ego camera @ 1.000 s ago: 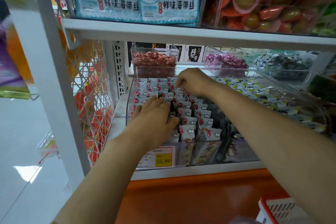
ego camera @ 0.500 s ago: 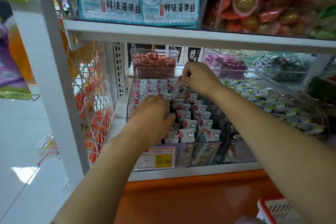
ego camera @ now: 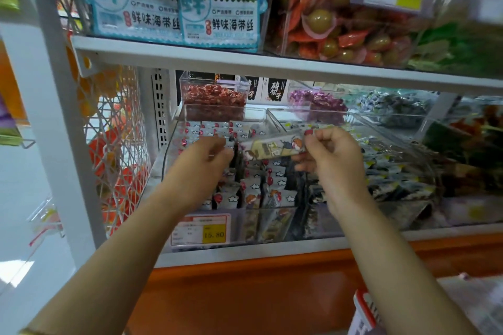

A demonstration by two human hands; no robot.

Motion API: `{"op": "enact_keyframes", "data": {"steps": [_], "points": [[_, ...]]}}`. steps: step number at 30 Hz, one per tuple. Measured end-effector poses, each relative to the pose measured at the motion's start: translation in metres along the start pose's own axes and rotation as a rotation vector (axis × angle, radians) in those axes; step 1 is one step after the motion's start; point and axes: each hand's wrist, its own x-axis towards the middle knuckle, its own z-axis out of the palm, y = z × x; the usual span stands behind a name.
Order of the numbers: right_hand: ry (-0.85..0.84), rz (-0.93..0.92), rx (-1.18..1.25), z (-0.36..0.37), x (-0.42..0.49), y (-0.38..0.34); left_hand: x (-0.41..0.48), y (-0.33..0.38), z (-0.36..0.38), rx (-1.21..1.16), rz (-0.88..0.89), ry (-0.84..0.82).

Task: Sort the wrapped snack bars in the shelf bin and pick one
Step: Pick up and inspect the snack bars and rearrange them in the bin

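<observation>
Upper shelf (ego camera: 190, 56): seaweed packs (ego camera: 220, 16), orange-green sweets (ego camera: 334, 22). Behind: red candy box (ego camera: 214, 96), purple candy (ego camera: 317, 99). Price tag (ego camera: 214, 234) reads 15.80. Red basket (ego camera: 366, 310) bottom right.

Bright, even store light; glare on the floor (ego camera: 16, 275) at lower left; motion blur smears the wide-angle-bent right edge.

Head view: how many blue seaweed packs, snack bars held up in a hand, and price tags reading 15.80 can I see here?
Blue seaweed packs: 2
Snack bar held up by the right hand: 1
Price tag reading 15.80: 1
Total: 4
</observation>
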Motion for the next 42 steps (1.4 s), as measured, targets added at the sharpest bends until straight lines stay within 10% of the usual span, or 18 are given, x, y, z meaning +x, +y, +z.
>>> {"op": "enact_keyframes", "data": {"steps": [23,42], "points": [[-0.119,0.359,0.633,-0.002,-0.01,0.009,0.006,0.004,0.007,-1.026,-0.302,0.046],[-0.096,-0.001,0.159,-0.003,-0.01,0.02,0.001,0.002,0.001,-0.682,-0.158,-0.063]]}}
